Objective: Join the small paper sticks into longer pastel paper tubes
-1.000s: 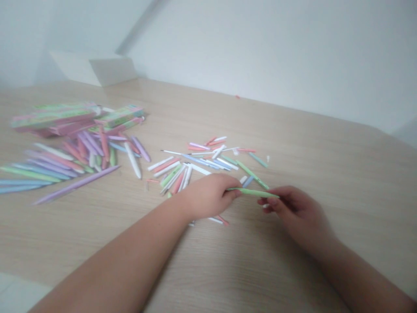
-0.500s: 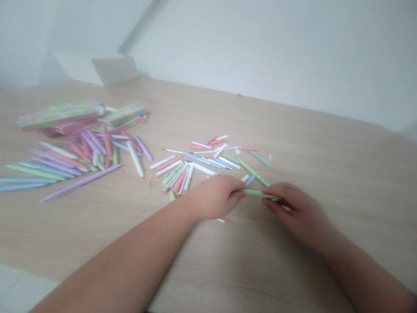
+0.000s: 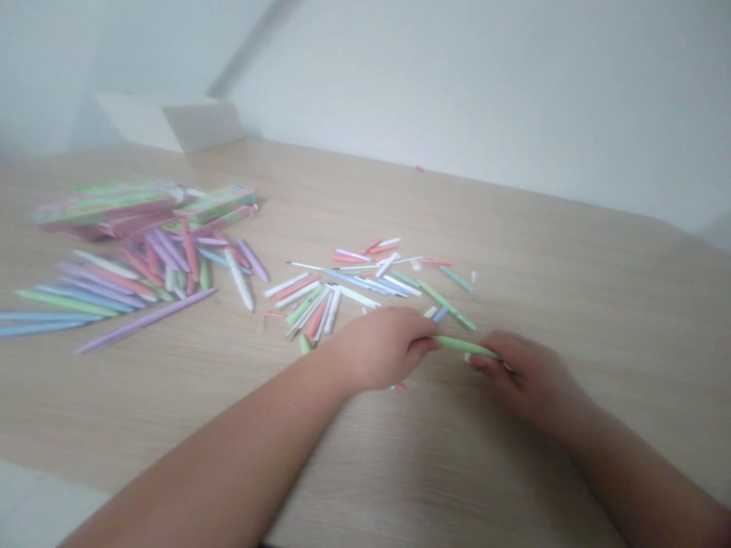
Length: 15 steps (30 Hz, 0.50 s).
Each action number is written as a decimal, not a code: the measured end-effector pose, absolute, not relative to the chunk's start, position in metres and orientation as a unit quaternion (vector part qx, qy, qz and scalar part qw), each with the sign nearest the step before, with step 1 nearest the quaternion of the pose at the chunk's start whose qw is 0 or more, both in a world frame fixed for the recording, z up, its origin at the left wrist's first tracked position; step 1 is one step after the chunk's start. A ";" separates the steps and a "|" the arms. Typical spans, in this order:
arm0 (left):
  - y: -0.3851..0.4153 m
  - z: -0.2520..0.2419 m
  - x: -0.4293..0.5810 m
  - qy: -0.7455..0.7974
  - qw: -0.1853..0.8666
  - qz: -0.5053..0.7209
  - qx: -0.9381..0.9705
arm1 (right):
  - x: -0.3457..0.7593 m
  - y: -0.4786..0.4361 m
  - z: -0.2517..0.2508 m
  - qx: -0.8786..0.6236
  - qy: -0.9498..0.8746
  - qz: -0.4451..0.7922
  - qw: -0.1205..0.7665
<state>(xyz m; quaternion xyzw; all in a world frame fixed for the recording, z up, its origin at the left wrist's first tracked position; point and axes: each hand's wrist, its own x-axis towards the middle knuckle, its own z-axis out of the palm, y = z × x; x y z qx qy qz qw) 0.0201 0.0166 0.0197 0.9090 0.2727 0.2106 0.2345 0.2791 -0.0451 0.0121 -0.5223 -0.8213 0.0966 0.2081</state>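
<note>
Green stick (image 3: 464, 346) gripped between both hands, L hand (image 3: 382, 350) curled shut round one end, R hand (image 3: 531, 377) pinching the other w/ its fingertips (image 3: 484, 363). L end hidden in the fingers, R end barely visible, so tip shapes can't be made out. Long axis runs nearly level across the view, dipping slightly to the R. Surface looks smooth & matte, maybe rolled paper, but blur prevents certainty. Gap to the wooden table (image 3: 599, 396) can't be judged. Short white, pink, blue & green pieces (image 3: 348, 285) are seen scattered just beyond the hands, w/ longer tapered pastel sticks (image 3: 131, 281) fanned out further L. Pink-and-green packs (image 3: 142, 207) are seen behind those, edges blurred. Pale box (image 3: 171, 122) stands by the wall, detail lost to blur
</note>
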 end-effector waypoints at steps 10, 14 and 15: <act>0.018 0.019 0.018 0.280 0.221 0.199 0.913 | 0.283 -0.039 0.013 -0.462 -0.851 0.063 0.243; 0.016 0.018 0.019 0.280 0.225 0.192 0.913 | 0.284 -0.043 0.014 -0.513 -0.828 0.117 0.192; 0.015 0.018 0.019 0.280 0.226 0.196 0.912 | 0.284 -0.044 0.013 -0.522 -0.817 0.124 0.214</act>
